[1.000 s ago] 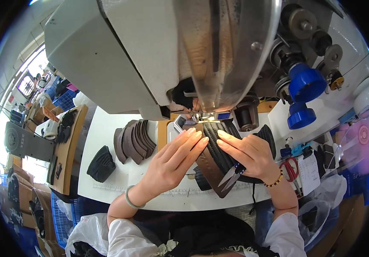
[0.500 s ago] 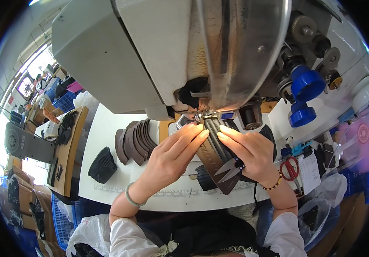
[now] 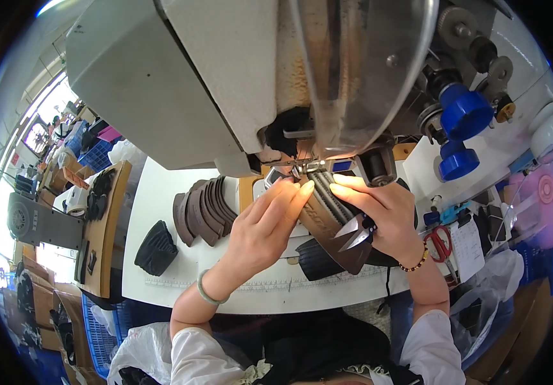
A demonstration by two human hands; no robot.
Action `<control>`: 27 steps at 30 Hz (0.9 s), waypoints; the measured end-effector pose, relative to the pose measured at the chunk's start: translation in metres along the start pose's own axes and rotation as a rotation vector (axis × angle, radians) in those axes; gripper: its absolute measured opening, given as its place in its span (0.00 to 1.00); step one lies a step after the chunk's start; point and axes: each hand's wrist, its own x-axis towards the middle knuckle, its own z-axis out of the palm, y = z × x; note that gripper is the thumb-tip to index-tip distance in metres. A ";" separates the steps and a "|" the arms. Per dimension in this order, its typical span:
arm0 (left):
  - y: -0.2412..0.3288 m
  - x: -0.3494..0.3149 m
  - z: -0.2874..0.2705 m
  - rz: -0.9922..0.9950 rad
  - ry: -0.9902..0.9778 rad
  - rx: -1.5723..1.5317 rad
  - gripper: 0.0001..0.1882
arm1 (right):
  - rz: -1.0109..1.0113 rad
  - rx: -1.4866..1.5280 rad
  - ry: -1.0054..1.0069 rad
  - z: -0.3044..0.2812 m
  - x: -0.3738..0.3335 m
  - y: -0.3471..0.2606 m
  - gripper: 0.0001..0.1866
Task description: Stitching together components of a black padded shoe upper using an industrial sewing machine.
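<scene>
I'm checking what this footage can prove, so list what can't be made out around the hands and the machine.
Head view: most of the grip of the snips, hidden by the right hand.
Head view: underside of the brown piece, facing away from the camera.
Head view: whether the needle touches the work; too small.
Head view: top of the sewing machine, cut off by the upper edge.

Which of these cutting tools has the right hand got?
The dark-handled snips, blades open, jutting left from the right hand; the red-handled scissors lie apart, farther right.
</scene>
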 end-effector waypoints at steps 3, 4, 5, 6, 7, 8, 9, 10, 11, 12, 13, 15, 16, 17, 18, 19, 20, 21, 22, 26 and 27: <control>-0.001 -0.001 0.002 0.006 0.017 0.007 0.26 | 0.005 -0.015 -0.025 -0.004 -0.001 -0.003 0.23; -0.001 -0.002 0.003 0.014 0.030 0.012 0.25 | 0.006 -0.017 -0.025 -0.004 -0.001 -0.003 0.23; -0.001 -0.002 0.003 0.015 0.028 0.011 0.25 | 0.002 0.003 -0.024 -0.005 -0.002 -0.002 0.23; -0.001 -0.002 0.003 0.024 0.039 0.010 0.25 | -0.002 0.024 -0.023 -0.005 -0.003 -0.002 0.23; -0.001 -0.003 0.003 0.033 0.050 0.009 0.24 | 0.000 0.024 -0.023 -0.006 -0.003 -0.002 0.23; 0.001 -0.002 0.002 0.032 0.045 0.007 0.24 | -0.002 0.052 -0.041 -0.007 -0.003 -0.001 0.23; 0.004 -0.001 0.001 0.002 0.050 -0.002 0.23 | -0.005 0.081 -0.059 -0.008 -0.004 0.000 0.23; 0.005 0.000 -0.001 -0.028 0.055 -0.011 0.23 | 0.000 0.084 -0.060 -0.008 -0.003 0.002 0.23; 0.006 0.002 -0.001 -0.027 0.053 -0.014 0.23 | -0.002 0.164 -0.085 -0.009 -0.002 0.006 0.23; 0.006 0.003 -0.002 0.006 0.060 0.033 0.21 | -0.003 0.244 -0.109 -0.010 -0.001 0.010 0.24; 0.006 0.004 -0.001 0.039 0.068 0.080 0.21 | 0.000 0.243 -0.110 -0.009 -0.003 0.014 0.24; 0.002 0.000 0.004 -0.016 0.145 0.012 0.19 | -0.039 0.312 -0.111 -0.006 -0.007 0.019 0.25; 0.000 -0.001 0.006 -0.069 0.224 -0.056 0.17 | -0.040 0.314 -0.111 -0.004 -0.008 0.020 0.25; -0.003 -0.002 0.005 -0.138 0.238 -0.103 0.13 | -0.048 0.315 -0.094 -0.002 -0.009 0.022 0.26; -0.004 -0.001 0.004 -0.150 0.242 -0.165 0.14 | -0.057 0.315 -0.076 -0.001 -0.009 0.023 0.26; -0.004 0.000 0.003 -0.162 0.246 -0.227 0.15 | -0.058 0.319 -0.074 -0.002 -0.010 0.022 0.26; -0.005 -0.001 0.004 -0.087 0.229 -0.190 0.16 | -0.052 0.319 -0.082 -0.002 -0.010 0.022 0.26; -0.006 0.000 0.004 -0.012 0.211 -0.152 0.17 | -0.046 0.318 -0.090 -0.003 -0.010 0.023 0.26; -0.002 -0.001 0.001 0.013 0.147 -0.054 0.19 | -0.046 0.315 -0.087 -0.003 -0.011 0.024 0.26; 0.007 0.005 -0.003 0.109 0.158 0.058 0.18 | -0.046 0.331 -0.100 -0.003 -0.011 0.024 0.26; 0.008 0.005 -0.003 0.110 0.162 0.062 0.18 | -0.043 0.329 -0.112 -0.004 -0.011 0.024 0.25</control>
